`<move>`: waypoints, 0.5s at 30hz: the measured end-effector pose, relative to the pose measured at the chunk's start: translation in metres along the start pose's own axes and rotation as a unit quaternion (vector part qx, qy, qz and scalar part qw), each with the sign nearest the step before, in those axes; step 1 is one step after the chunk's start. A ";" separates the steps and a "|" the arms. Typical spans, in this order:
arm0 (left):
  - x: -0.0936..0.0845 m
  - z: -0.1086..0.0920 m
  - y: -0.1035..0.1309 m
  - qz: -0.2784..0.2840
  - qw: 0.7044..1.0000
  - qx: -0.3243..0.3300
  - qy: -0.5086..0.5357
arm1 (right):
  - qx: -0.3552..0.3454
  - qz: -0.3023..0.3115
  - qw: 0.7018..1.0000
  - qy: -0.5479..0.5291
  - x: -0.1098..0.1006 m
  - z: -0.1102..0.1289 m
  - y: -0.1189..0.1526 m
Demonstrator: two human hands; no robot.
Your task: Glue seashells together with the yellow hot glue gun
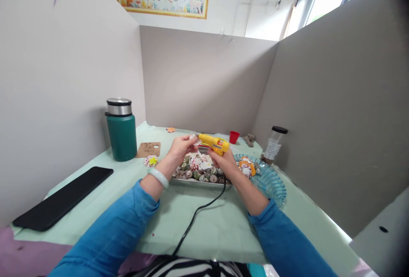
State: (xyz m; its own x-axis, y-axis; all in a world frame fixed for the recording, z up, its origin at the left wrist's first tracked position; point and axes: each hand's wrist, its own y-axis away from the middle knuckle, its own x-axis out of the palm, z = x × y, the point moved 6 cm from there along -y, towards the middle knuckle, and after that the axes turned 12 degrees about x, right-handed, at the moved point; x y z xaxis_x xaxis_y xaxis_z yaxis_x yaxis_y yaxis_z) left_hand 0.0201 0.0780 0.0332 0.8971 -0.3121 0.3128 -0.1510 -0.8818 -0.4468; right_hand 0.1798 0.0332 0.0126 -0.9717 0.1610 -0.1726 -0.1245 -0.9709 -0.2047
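Note:
My right hand (223, 161) grips a yellow hot glue gun (211, 142), its nozzle pointing left. A black cord runs from its handle down to the table's front edge. My left hand (179, 148), with a pale bangle on the wrist, pinches a small whitish piece (194, 139), seemingly a shell, right at the nozzle. Fingers partly cover that piece. Below both hands stands a metal tray (194, 183) filled with white, spotted and greenish seashells (204, 167). Left of my left hand lies a shell-covered disc with a yellow star shape (151, 160).
A blue scalloped plate (275, 183) with shells and orange pieces is at the right, beside a black-lidded jar (273, 145). A red cup (234, 137) stands behind. Leftward are a green flask (122, 134), a brown board (148, 149) and a black mat (64, 198). Partitions enclose the table.

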 end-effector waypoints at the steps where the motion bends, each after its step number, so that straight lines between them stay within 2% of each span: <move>1: 0.000 0.000 0.000 -0.001 1.000 0.000 -0.001 | 0.000 -0.006 1.000 -0.004 -0.001 0.000 0.000; 10: -0.001 -0.002 0.000 -0.013 1.000 0.002 0.005 | 0.001 -0.004 1.000 -0.010 -0.001 0.000 0.001; 15: 0.001 -0.004 0.001 -0.007 1.000 0.003 -0.001 | -0.004 -0.022 1.000 -0.003 -0.003 0.002 0.001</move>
State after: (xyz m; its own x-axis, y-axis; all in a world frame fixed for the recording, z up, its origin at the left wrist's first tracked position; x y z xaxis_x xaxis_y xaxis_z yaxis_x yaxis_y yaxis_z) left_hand 0.0191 0.0751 0.0364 0.8999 -0.2990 0.3175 -0.1357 -0.8839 -0.4476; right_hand 0.1826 0.0319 0.0148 -0.9666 0.2030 -0.1564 -0.1662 -0.9612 -0.2202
